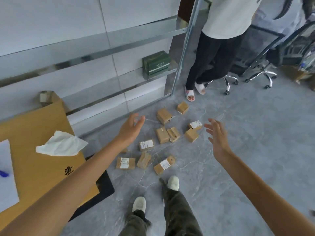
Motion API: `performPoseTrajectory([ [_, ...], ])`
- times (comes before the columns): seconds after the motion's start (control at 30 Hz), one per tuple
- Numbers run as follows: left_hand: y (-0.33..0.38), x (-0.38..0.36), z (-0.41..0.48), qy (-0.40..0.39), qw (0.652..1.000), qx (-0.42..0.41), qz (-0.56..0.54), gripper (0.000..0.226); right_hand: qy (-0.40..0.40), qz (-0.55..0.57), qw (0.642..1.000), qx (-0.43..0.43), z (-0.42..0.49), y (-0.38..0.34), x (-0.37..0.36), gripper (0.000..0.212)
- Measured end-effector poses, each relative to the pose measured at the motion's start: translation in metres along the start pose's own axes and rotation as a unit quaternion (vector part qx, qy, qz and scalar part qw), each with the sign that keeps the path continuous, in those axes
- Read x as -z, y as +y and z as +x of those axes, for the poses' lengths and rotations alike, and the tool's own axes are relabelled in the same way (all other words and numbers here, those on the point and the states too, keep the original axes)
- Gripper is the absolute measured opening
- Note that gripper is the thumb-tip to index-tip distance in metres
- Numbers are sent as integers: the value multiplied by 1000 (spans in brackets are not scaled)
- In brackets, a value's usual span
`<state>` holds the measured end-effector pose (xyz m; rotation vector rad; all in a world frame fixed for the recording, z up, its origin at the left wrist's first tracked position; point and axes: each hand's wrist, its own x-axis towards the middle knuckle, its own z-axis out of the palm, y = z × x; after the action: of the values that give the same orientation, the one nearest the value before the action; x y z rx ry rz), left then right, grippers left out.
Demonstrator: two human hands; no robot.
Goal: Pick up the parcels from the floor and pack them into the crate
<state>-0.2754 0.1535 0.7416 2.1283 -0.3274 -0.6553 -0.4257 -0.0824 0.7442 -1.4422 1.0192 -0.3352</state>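
In the head view, ten small brown taped cardboard parcels [162,135] are lying scattered on the grey marbled tile floor [247,150], just ahead of the wearer's two white shoes [173,182]. A sliver of what may be an eleventh is peeking out from under the left forearm. At least four parcels are showing white labels.

Two bare hands are reaching out above the scatter. The left hand [132,128] is hovering at its left edge with fingers loosely spread, gripping nothing. The right hand [216,135] is hovering at its right edge with fingers splayed, also empty.

At the left, one white crumpled tissue [61,144] is resting on a brown cardboard sheet [42,120]. A black flat-edged thing [104,184] is sticking out from under the sheet; whether it is the crate I cannot tell.

One dark green box [156,65] is sitting on a metal shelf [119,48]. One other person [209,57] is standing beside it.
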Motion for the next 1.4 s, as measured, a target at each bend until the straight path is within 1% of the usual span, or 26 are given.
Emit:
performPoseTrajectory([
  [0.1, 1, -21, 48, -13, 999, 36, 1, 46, -22, -20, 999, -34, 56, 5, 0, 33],
  [0.2, 3, -45, 92, 11, 996, 87, 0, 35, -61, -62, 995, -56, 109, 11, 1, 24],
  [0.27, 3, -62, 118, 3, 993, 115, 6, 30, -88, -91, 990, -59, 140, 18, 2, 19],
  [0.33, -2, -75, 144, -13, 990, 139, 8, 26, -112, -122, 984, -70, 171, 28, 0, 21],
  [0.4, -14, -84, 165, -27, 985, 168, -4, 25, -131, -146, 976, -100, 199, 41, -1, 27],
  [0.43, -23, -88, 174, -39, 982, 186, -11, 24, -139, -154, 972, -109, 213, 50, -4, 28],
  [0.5, -50, -93, 192, -88, 973, 215, -3, 21, -158, -171, 964, -127, 239, 74, -8, 24],
  [0.6, -106, -103, 222, -172, 947, 266, 59, 18, -177, -202, 945, -185, 274, 121, -19, 23],
  [0.7, -174, -127, 268, -207, 924, 311, 87, 9, -198, -235, 925, -222, 320, 191, -38, 25],
  [0.77, -204, -146, 299, -213, 917, 324, 92, 13, -206, -253, 916, -232, 347, 229, -56, 22],
  [0.83, -247, -180, 345, -205, 921, 322, 74, 12, -225, -272, 908, -224, 384, 288, -82, 19],
  [0.9, -291, -223, 397, -209, 921, 327, 30, 6, -233, -287, 904, -215, 430, 350, -114, 19],
  [1.0, -360, -300, 480, -234, 919, 316, -26, 12, -251, -315, 901, -161, 505, 453, -171, 20],
  [1.03, -384, -326, 505, -249, 916, 314, -25, 7, -249, -341, 896, -139, 529, 485, -189, 22],
  [1.07, -406, -353, 529, -255, 917, 305, -16, 11, -243, -367, 890, -116, 551, 515, -206, 27],
  [1.1, -430, -379, 552, -255, 920, 298, -11, 29, -238, -390, 885, -89, 571, 545, -222, 34],
  [1.17, -468, -428, 585, -264, 907, 319, -76, 56, -227, -426, 875, -36, 605, 598, -250, 49],
  [1.23, -491, -467, 601, -248, 902, 330, -127, 73, -202, -442, 874, -8, 624, 631, -268, 61],
  [1.3, -496, -488, 599, -189, 907, 340, -160, 88, -175, -417, 892, -13, 627, 642, -272, 66],
  [1.33, -493, -491, 595, -160, 907, 346, -180, 86, -169, -389, 905, -16, 623, 638, -269, 66],
  [1.4, -473, -480, 579, -111, 902, 357, -214, 65, -170, -322, 931, -31, 603, 614, -254, 68],
])
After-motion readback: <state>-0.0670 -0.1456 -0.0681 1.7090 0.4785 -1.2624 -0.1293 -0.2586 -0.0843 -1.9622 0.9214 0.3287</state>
